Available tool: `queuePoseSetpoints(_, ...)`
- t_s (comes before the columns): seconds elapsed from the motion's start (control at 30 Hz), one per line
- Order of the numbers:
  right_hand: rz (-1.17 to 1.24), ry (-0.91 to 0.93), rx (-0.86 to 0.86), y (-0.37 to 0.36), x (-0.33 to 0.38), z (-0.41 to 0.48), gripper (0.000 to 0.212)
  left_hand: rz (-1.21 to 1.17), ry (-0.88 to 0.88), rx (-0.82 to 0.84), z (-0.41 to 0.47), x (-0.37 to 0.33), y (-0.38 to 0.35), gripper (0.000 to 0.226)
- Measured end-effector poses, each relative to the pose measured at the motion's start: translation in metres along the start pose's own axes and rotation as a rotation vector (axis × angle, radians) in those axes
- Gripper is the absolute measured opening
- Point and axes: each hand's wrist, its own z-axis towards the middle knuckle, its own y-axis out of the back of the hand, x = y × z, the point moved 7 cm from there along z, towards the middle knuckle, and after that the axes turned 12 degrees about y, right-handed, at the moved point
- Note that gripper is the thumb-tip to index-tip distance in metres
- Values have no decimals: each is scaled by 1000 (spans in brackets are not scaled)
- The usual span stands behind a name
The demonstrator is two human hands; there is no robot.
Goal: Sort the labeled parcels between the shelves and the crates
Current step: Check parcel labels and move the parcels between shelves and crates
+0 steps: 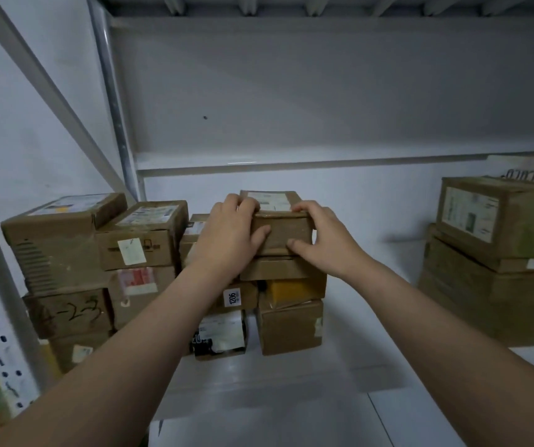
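"Small parcel (280,235) on top of the middle stack on the shelf (372,317), and I've got it from both sides!"

"How are your hands sitting on it?"

"Left hand (230,233) wraps the left corner, fingers curled over the top edge, thumb pressed on the front face. Right hand (323,240) takes the right corner, fingers over the top, thumb low on the front."

"Is it clear of the stack?"

"Can't tell. Its bottom edge looks to meet the flat carton (275,269) right underneath."

"Any label?"

"White label (272,201) on its top, showing between my fingers, too blurred to read."

"What's below?"

"Under the flat carton there's a box with a yellow face (291,290), then a plain brown box (289,327) standing on the shelf. Just left of those is a box with a white tag (231,298) reading 1206."

"And around you?"

"On the left, the left cartons (143,235) are piled close together, the upper ones labelled on top. Well apart on the right is the right stack (498,221), brown cartons, with a label on the front of the top one."
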Motion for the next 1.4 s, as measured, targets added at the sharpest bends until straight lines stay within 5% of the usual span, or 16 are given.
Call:
queuePoseSetpoints(0.43,-146,-2,-68,59,2,-33,51,30,-187,-83,-5,-64,10,35)
queuePoseSetpoints(0.93,-576,-123,-280,264,-91,-165,25,-384,-292,195,-41,-278,-117,46)
queuePoseSetpoints(1.17,-805,-64,-340,319,-125,-169,50,-380,-149,313,-7,-346,-170,94)
queuePoseSetpoints(1.4,-1065,-139,-95,356,-185,-143,102,-426,-68,290,1,-354,-180,66)
